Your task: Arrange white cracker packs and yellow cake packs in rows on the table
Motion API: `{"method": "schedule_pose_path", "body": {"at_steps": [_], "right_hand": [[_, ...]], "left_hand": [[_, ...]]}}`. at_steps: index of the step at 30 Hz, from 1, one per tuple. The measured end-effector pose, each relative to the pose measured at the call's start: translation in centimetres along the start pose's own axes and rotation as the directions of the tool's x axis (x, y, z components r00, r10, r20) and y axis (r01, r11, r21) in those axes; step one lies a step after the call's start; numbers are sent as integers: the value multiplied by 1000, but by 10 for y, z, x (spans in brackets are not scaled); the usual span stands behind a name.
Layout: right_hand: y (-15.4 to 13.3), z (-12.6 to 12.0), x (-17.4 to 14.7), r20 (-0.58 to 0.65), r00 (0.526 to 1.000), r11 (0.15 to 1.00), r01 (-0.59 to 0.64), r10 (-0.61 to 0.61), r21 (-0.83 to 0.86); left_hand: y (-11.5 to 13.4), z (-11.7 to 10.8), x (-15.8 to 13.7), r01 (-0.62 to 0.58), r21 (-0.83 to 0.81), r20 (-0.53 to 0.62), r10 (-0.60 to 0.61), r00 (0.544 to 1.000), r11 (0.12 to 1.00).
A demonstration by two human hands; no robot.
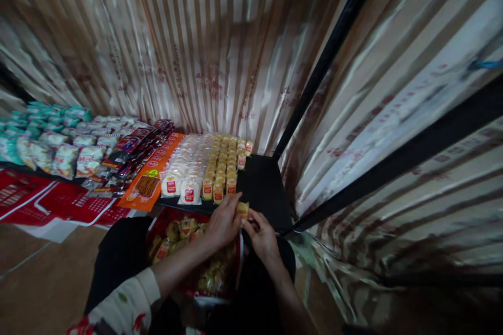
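Note:
Between my two hands is a small yellow packaged cake [242, 210] in clear wrap. My left hand [225, 222] grips it from the left side, and the fingers of my right hand [260, 233] pinch it from the right. Just below, a red basket [240, 259] between my legs holds many loose yellow packaged snacks [214, 275]. Beyond my hands, rows of yellow packaged cakes [222, 167] with red labels stand on a black shelf [261, 180].
Left of the cakes lie white packaged pastries [188, 167], an orange snack pack [147, 183], dark packs [129, 149], white bags [90, 159] and green bags [33, 123]. Black posts [318, 73] frame the shelf at right. Printed plastic sheeting [220, 47] hangs behind. Red baskets [70, 204] sit lower left.

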State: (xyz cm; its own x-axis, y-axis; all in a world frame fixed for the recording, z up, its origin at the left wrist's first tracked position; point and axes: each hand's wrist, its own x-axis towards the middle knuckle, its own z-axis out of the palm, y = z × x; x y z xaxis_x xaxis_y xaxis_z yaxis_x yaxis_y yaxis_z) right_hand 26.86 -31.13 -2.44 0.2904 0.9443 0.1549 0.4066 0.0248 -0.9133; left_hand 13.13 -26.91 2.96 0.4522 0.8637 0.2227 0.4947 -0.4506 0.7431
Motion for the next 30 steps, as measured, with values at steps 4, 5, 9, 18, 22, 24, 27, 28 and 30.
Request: {"method": "schedule_pose_path", "body": {"at_steps": [4,5,9,18,22,24,27,28,30], "right_hand": [[8,-5,28,-87,993,994,-66,74,92],[11,-6,36,-99,991,992,-79,88,95],[23,-6,73,-127,987,994,-96,102,53],[38,-3,144,-98,994,984,-58,43,-166],[40,4,162,-90,996,977,-2,-17,-213],[42,8,169,-71,997,973,25,-43,-229],[45,14,179,-51,996,965,58,-74,-255],[47,16,182,-51,995,962,64,-81,-264],[49,19,187,-50,995,959,73,-90,-272]], "left_hand": [[17,19,8,63,-124,-155,-82,985,990],[20,24,11,73,-170,-150,-99,984,983],[18,49,29,186,-325,-61,-217,974,927],[4,81,86,359,-491,19,-403,915,794],[-1,87,102,347,-539,4,-410,912,768],[-4,90,107,344,-555,-11,-420,908,757],[-10,93,112,336,-565,-37,-431,902,753],[-11,93,113,345,-564,-39,-442,896,750],[-13,93,114,371,-559,-35,-468,883,742]]}}
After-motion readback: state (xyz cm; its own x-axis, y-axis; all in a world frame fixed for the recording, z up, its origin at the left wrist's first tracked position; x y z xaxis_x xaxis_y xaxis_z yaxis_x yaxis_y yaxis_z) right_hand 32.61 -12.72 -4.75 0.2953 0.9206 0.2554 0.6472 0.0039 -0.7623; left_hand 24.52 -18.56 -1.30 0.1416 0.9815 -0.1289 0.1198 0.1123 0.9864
